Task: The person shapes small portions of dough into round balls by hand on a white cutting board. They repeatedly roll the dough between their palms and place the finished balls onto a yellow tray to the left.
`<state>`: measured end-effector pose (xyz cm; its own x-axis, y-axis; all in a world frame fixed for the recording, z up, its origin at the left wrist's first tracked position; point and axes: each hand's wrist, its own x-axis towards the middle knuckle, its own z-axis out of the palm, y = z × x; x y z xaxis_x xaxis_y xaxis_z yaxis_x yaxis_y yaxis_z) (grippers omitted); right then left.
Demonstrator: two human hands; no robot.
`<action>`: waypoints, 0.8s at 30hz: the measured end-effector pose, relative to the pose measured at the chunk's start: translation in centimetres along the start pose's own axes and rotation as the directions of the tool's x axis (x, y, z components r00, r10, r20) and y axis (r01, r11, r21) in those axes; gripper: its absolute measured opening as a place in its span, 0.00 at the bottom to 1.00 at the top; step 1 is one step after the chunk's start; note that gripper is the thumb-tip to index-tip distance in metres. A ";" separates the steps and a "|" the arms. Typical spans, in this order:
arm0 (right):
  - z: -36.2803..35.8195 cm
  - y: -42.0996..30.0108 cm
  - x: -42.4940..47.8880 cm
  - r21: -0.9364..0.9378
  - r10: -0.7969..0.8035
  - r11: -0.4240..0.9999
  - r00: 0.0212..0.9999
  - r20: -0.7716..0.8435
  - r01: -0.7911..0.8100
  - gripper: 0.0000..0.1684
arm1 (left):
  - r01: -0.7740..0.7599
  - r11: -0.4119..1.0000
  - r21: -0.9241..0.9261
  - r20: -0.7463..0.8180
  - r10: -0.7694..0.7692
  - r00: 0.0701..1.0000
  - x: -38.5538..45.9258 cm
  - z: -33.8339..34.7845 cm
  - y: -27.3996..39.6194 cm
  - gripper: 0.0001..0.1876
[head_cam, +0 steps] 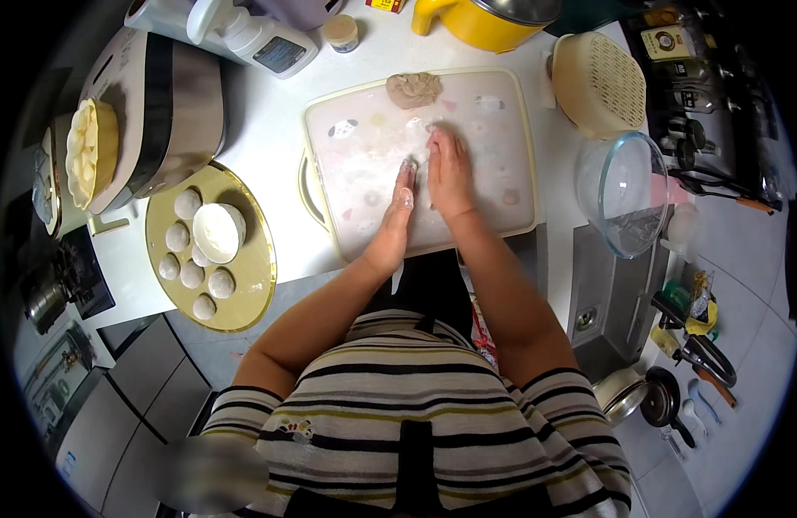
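Note:
My left hand [396, 217] and my right hand [449, 171] are raised close together over a floured cutting board [366, 220], palms turned towards each other. White flour coats the fingertips. Whether a small piece of dough sits between the palms cannot be told. A lump of brownish dough [414, 89] rests at the board's far edge. To the left, a round golden tray [256, 285] carries several floured dough balls [221, 283] and a white bowl [218, 233] with flour in it.
A bread maker [185, 110] and a yellow dish of pale pieces [91, 155] stand left. Behind are a spray bottle [262, 45], a small lidded jar [341, 33] and a yellow pot [495, 26]. A cream basket [599, 84] and a glass bowl [625, 194] stand right, near the sink [605, 311].

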<state>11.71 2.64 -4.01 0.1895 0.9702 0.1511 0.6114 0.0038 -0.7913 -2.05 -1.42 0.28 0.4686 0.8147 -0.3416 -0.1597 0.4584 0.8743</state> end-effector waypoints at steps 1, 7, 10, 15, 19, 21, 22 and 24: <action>-0.1 0.4 0.9 -0.004 -0.033 0.999 0.999 0.017 0.033 0.19 | -0.025 0.998 0.057 0.005 0.024 1.000 0.1 -0.1 -0.2 0.37; 0.6 -3.2 -1.2 0.164 0.146 0.976 0.989 0.007 -0.145 0.20 | -0.041 0.997 0.061 0.021 0.040 0.999 1.1 0.7 -0.2 0.39; 0.4 -3.1 -1.4 0.056 0.178 0.983 0.984 -0.009 -0.177 0.19 | 0.000 1.000 -0.018 -0.002 0.000 1.000 0.4 0.9 0.1 0.40; -1.1 1.5 2.4 0.042 -0.085 0.996 0.996 0.016 0.085 0.19 | -0.012 0.994 0.107 0.029 0.009 1.000 0.3 0.1 0.8 0.38; 2.1 -0.6 0.6 0.200 0.184 0.962 0.983 0.017 -0.184 0.16 | -0.026 0.998 0.053 -0.022 0.028 0.999 0.7 0.6 0.7 0.38; 2.8 -5.1 -2.1 0.089 0.168 0.981 0.985 0.042 -0.172 0.16 | -0.041 0.998 -0.037 -0.085 0.037 0.996 -0.4 0.5 1.4 0.37; 3.6 -5.2 -2.4 0.023 0.198 0.980 0.980 0.029 -0.199 0.18 | -0.035 0.998 -0.045 -0.098 0.030 0.995 -0.7 0.0 1.2 0.37; 2.9 -3.9 -1.1 -0.020 0.000 1.000 0.997 0.077 0.002 0.18 | -0.022 1.000 -0.019 -0.113 0.020 0.993 -1.4 -1.4 0.6 0.37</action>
<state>6.89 2.28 -2.86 0.1297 0.9859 0.1053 0.6268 0.0008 -0.7792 -3.98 -1.78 0.76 0.3638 0.8586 -0.3612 -0.1868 0.4471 0.8748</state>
